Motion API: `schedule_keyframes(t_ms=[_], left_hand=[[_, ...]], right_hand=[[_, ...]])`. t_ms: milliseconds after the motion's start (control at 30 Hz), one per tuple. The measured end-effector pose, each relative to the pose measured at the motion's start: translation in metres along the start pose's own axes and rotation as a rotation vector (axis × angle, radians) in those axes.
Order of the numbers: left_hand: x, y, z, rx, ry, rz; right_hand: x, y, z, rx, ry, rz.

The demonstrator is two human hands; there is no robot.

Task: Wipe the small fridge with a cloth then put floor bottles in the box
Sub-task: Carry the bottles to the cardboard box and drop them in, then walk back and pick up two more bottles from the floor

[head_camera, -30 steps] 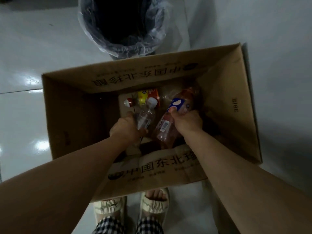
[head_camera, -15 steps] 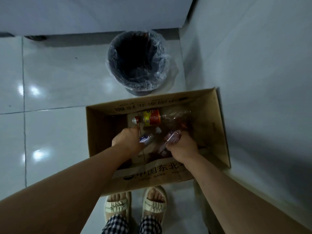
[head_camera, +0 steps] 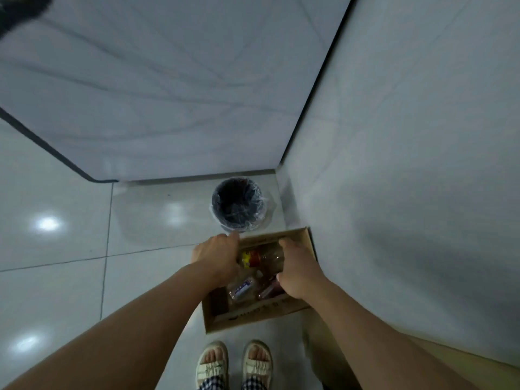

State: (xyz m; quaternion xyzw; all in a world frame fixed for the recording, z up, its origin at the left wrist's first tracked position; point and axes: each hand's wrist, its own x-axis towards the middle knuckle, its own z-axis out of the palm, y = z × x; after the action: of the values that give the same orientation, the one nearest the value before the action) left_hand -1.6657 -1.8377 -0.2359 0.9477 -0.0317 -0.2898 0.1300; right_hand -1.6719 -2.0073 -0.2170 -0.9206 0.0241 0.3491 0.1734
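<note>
Standing taller than half a second ago: the box [head_camera: 254,315] now reads small and low in view, with far more wall [head_camera: 168,88] and floor [head_camera: 56,249] showing, and the bin [head_camera: 237,204] lies just beyond the box's far edge. Hands, earlier down among the bottles and gripping one each, are now raised above the box and hold nothing. Left hand [head_camera: 215,256]: over the box's left side, back up, fingers loosely extended toward the far left corner; contact with the rim cannot be told. Right hand [head_camera: 298,270]: over the right half, back up, fingers slightly curled and relaxed. Both forearms reach forward and down from the lower corners of view. Contents: red-and-yellow-labelled bottle [head_camera: 257,258] lying crosswise at the far end between the hands; blue-labelled clear bottle [head_camera: 242,288] and reddish bottle [head_camera: 267,289] lying nearer, all inside the box. Box stands on the floor against the right-hand wall, directly ahead of two sandalled feet [head_camera: 235,361].
</note>
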Motion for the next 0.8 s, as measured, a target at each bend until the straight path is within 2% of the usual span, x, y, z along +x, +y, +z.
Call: schedule_keyframes(t_ms=[267, 433, 800], left_hand=[[-0.102, 0.000, -0.100, 0.079, 0.134, -0.014], [-0.162, -0.005, -0.143, 0.072, 0.183, -0.093], [-0.291, -0.044, -0.181, 0.006, 0.321, -0.328]], right_hand=[[-0.097, -0.063, -0.080, -0.162, 0.136, -0.175], [-0.139, -0.093, -0.109, -0.261, 0.215, -0.296], [-0.204, -0.181, -0.114, -0.428, 0.145, -0.546]])
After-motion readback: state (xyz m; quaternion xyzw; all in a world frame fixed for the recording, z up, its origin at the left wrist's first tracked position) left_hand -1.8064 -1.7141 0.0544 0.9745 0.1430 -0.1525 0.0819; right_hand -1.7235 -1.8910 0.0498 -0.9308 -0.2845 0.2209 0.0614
